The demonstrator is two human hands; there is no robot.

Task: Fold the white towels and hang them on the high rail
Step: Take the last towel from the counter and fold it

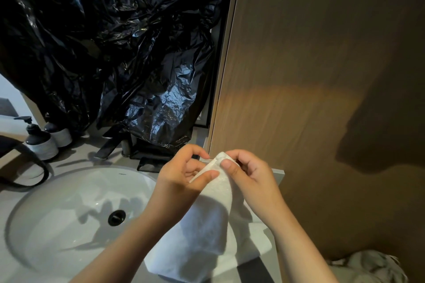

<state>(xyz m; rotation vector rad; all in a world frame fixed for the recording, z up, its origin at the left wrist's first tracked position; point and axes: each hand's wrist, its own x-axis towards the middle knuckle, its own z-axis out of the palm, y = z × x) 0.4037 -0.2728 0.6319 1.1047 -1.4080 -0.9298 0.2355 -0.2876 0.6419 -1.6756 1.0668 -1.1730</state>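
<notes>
A white towel [207, 230] hangs down from both my hands over the counter's right end, its lower part bunched on the counter. My left hand [181, 177] pinches the towel's top corner between thumb and fingers. My right hand [248, 174] pinches the same corner from the right, thumb on the cloth. The two hands are almost touching. No rail is in view.
A white round sink [69, 213] with a black drain [116, 217] lies at left. Two pump bottles [41, 140] and a black tap [108, 145] stand behind it. Black plastic sheeting [110, 41] covers the back. A wooden wall panel [322, 76] rises at right.
</notes>
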